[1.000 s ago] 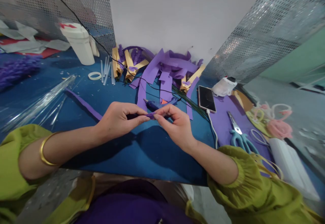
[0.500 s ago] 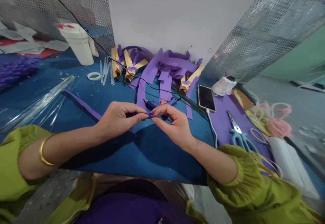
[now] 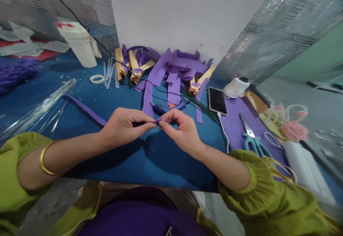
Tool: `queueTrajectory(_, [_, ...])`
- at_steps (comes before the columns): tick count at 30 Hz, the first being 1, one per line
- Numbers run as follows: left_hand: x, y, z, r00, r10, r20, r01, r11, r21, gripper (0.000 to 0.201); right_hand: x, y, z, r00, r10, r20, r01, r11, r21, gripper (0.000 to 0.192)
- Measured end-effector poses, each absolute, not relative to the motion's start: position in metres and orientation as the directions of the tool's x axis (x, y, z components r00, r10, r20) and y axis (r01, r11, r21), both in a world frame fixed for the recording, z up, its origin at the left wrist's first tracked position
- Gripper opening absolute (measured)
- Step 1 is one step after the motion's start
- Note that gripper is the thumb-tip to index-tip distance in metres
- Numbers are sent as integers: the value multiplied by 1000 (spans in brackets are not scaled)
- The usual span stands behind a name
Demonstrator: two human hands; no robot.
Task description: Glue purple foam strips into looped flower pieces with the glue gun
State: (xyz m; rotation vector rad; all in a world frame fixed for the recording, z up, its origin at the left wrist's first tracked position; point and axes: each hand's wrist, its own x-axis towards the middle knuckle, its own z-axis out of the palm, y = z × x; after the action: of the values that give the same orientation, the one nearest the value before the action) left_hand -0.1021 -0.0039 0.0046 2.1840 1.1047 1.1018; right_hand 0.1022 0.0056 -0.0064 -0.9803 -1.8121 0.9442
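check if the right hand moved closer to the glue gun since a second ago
Yes. The right hand has edged left toward the left hand, shortening the purple strip between them, just before the glue gun.

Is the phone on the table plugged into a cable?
Yes, a white cable runs into the near end of the phone, which lies on the blue table beside the teal scissors.

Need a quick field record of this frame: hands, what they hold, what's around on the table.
left hand: pinching one end of the purple strip
right hand: fingertips pinching the same strip from the other side
table: blue top
behind hands: glue gun, blue, lying flat, black cord running off to the back left
back centre: pile of purple paper strips
right side: phone on a white cable; scissors, teal handles
left side: white jar; clear glue sticks
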Motion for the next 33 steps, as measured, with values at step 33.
queueTrajectory(33, [-103, -4, 6, 353, 878, 323, 520, -471, 712, 18, 104, 5, -5, -380, 786, 487, 329, 607, -723, 8])
